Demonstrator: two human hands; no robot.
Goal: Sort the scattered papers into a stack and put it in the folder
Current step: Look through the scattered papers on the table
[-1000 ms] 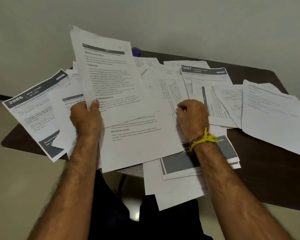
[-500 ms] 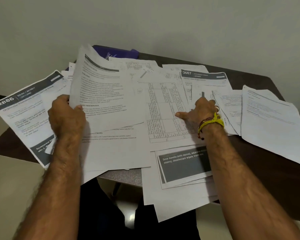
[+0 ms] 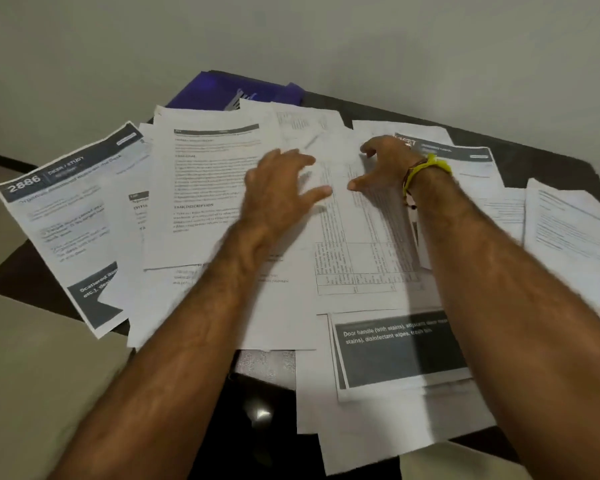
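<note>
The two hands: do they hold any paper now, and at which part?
Nothing is held. Left hand and right hand hover open over the table-printed sheet.

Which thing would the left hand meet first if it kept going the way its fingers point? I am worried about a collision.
Probably the right hand: the left hand points right and slightly away, across the table-printed sheet, with a narrow gap between them. Heights are hard to judge.

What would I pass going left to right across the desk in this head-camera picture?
The sheet headed 2886 → the text page with a grey bar → the left hand → the table sheet → the right hand → the yellow wristband → the plain sheet at the far right.
</note>
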